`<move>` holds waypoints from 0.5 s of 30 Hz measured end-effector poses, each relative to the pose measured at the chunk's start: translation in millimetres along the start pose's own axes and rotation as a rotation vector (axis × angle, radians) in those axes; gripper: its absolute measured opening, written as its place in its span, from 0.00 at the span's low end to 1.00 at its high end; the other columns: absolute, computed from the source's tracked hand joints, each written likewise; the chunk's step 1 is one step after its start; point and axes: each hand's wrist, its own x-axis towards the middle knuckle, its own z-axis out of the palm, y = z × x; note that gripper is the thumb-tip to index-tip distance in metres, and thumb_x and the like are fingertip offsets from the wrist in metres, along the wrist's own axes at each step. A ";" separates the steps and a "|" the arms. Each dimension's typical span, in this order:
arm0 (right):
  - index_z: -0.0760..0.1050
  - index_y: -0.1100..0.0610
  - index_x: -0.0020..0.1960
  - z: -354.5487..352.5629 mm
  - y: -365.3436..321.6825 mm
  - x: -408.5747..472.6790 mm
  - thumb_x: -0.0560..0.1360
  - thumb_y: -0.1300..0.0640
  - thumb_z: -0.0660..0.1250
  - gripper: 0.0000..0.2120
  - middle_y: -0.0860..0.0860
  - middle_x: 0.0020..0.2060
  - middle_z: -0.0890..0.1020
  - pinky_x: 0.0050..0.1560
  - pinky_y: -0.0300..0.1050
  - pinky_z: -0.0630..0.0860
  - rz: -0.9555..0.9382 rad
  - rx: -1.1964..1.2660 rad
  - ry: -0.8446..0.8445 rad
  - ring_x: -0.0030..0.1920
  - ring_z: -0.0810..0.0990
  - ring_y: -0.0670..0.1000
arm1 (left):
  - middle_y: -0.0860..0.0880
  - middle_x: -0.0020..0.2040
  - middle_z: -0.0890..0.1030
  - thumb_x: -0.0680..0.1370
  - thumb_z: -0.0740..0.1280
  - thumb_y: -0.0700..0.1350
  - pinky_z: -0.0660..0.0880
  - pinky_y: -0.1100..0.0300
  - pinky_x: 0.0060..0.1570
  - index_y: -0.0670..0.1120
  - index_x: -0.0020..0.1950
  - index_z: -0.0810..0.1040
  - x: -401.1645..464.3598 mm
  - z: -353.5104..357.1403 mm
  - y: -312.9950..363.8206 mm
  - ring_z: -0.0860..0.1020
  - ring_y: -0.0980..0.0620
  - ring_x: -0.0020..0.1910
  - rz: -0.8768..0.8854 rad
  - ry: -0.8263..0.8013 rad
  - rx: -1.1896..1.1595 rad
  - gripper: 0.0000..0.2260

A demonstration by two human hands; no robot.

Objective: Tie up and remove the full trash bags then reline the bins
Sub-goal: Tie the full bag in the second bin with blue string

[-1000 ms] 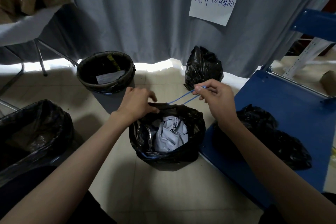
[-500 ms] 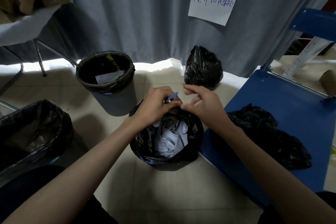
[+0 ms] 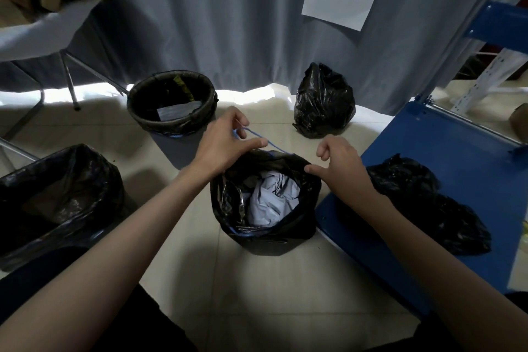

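Observation:
A small bin lined with a black trash bag (image 3: 228, 208) stands on the floor in front of me, with crumpled white paper (image 3: 271, 200) inside. My left hand (image 3: 225, 143) pinches the bag's blue drawstring (image 3: 274, 146) and holds it up over the bag's far-left rim. My right hand (image 3: 340, 166) grips the bag's right rim with thumb and curled fingers. The bag's mouth is still wide.
A lined round bin (image 3: 171, 103) stands behind on the left. A tied black bag (image 3: 324, 103) sits by the grey curtain. Another black bag (image 3: 428, 203) lies on a blue platform (image 3: 457, 157) at right. A larger lined bin (image 3: 57, 197) is at left.
The blue drawstring passed from my right hand to my left, which pulled it leftward. My right hand dropped to the bag's right rim and took hold of it.

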 end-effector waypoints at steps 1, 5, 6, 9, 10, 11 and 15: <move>0.70 0.53 0.43 -0.3 -3.5 -3.1 0.69 0.54 0.76 0.14 0.48 0.40 0.74 0.39 0.48 0.70 -0.027 0.005 0.015 0.39 0.72 0.48 | 0.52 0.37 0.78 0.61 0.80 0.59 0.73 0.54 0.41 0.47 0.46 0.72 -3.2 -6.1 1.7 0.76 0.52 0.37 0.007 0.020 0.011 0.25; 0.73 0.50 0.35 -2.4 -26.1 -21.2 0.69 0.51 0.75 0.12 0.46 0.31 0.78 0.38 0.48 0.76 -0.158 0.070 -0.126 0.34 0.76 0.44 | 0.52 0.28 0.74 0.64 0.79 0.60 0.68 0.59 0.30 0.46 0.36 0.71 -21.4 -28.2 3.5 0.70 0.55 0.26 0.026 0.002 0.110 0.23; 0.75 0.50 0.35 -1.9 -33.7 -29.2 0.69 0.49 0.76 0.11 0.45 0.32 0.78 0.38 0.44 0.74 -0.211 0.088 -0.211 0.34 0.76 0.43 | 0.54 0.25 0.73 0.66 0.78 0.60 0.66 0.61 0.29 0.46 0.32 0.71 -26.5 -31.8 2.3 0.69 0.58 0.24 0.025 -0.022 0.103 0.22; 0.80 0.51 0.45 6.6 -49.1 -53.6 0.66 0.44 0.77 0.14 0.43 0.43 0.78 0.44 0.37 0.71 -0.371 -0.017 -0.486 0.45 0.74 0.41 | 0.54 0.23 0.74 0.69 0.77 0.56 0.64 0.65 0.28 0.46 0.28 0.74 -39.2 -38.6 0.7 0.68 0.60 0.25 0.037 -0.164 0.067 0.20; 0.79 0.50 0.49 11.1 -51.8 -59.2 0.67 0.43 0.77 0.16 0.43 0.46 0.76 0.46 0.39 0.72 -0.402 -0.101 -0.534 0.49 0.73 0.42 | 0.53 0.25 0.76 0.70 0.76 0.56 0.65 0.62 0.30 0.46 0.29 0.76 -42.3 -39.9 1.3 0.69 0.60 0.27 0.052 -0.233 0.041 0.18; 0.78 0.49 0.50 16.4 -52.1 -61.5 0.69 0.45 0.75 0.14 0.42 0.46 0.74 0.48 0.42 0.73 -0.413 -0.162 -0.551 0.52 0.72 0.43 | 0.51 0.28 0.79 0.71 0.75 0.57 0.66 0.60 0.32 0.47 0.30 0.78 -45.6 -41.1 2.8 0.70 0.59 0.28 0.074 -0.310 0.016 0.17; 0.79 0.50 0.44 21.1 -51.0 -57.5 0.73 0.51 0.71 0.03 0.43 0.40 0.76 0.46 0.50 0.76 -0.403 -0.125 -0.504 0.45 0.75 0.47 | 0.56 0.30 0.80 0.75 0.73 0.52 0.66 0.70 0.33 0.47 0.37 0.85 -62.8 -41.7 17.5 0.72 0.64 0.29 0.183 -0.543 -0.029 0.11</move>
